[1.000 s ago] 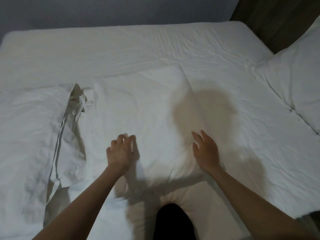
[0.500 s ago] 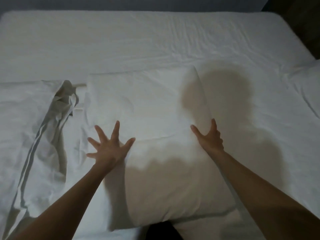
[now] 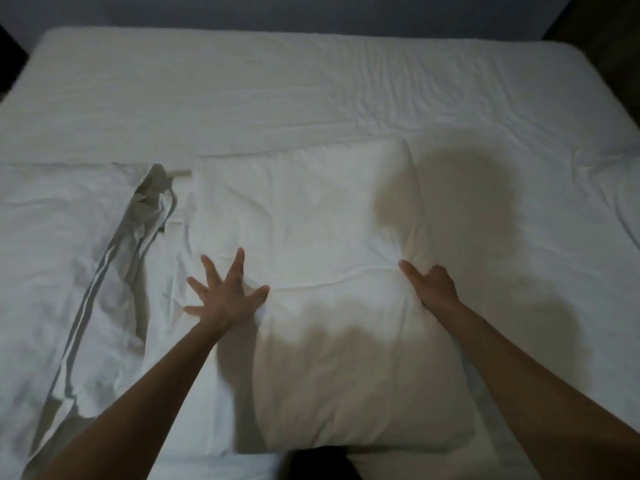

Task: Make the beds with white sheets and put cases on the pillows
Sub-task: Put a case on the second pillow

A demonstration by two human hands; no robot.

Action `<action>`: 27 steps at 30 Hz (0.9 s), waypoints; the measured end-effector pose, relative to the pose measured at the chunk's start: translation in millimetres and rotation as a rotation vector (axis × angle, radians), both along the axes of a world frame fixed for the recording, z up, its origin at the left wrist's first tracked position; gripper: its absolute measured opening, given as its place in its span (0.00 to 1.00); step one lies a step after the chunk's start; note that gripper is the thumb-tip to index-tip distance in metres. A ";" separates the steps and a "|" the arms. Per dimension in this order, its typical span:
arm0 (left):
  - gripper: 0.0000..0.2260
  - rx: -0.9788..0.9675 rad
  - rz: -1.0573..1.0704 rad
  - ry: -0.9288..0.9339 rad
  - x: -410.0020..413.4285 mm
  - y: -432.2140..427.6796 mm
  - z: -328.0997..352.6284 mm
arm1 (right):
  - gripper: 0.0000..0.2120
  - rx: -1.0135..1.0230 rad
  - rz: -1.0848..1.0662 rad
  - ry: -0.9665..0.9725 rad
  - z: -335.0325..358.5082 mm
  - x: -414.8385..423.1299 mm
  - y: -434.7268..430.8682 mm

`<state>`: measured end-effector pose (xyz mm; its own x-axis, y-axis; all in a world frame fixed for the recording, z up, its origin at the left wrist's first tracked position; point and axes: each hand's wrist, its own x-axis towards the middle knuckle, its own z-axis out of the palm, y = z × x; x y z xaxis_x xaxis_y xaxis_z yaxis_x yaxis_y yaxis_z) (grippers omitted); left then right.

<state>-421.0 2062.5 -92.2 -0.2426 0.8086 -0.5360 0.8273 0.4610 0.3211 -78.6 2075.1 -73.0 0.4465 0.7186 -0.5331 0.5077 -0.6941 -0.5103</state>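
Observation:
A white pillow (image 3: 311, 237) lies lengthwise in the middle of the bed, on the white sheet (image 3: 277, 91). My left hand (image 3: 225, 292) is spread wide with straight fingers, pressing on the pillow's left edge. At the pillow's right edge my right hand (image 3: 431, 284) has its fingers curled into the fabric, which bunches into creases there. A second pillow (image 3: 59, 237) lies at the left, with the loose open end of its case (image 3: 149, 209) crumpled between the two pillows.
The white sheet is wrinkled toward the far right. Another white fold of bedding (image 3: 616, 188) shows at the right edge. A dark wall runs behind the bed's far edge. Something dark (image 3: 318, 462) sits at the near edge below the pillow.
My left hand went from curled to spread flat on the pillow's left side. My right hand went from lying open to gripping the pillow's right edge. The view shifted left.

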 end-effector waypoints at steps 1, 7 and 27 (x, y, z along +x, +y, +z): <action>0.39 -0.010 -0.006 -0.022 -3.6 0.3 7.9 | 0.43 0.021 0.004 0.011 11.4 -4.7 -2.2; 0.40 0.105 0.016 -0.481 -20.9 -27.7 83.9 | 0.27 0.232 0.107 0.083 114.1 -67.0 -12.3; 0.41 0.212 -0.004 -0.864 -244.5 -199.1 340.7 | 0.24 0.574 0.276 0.322 332.7 -444.9 -77.5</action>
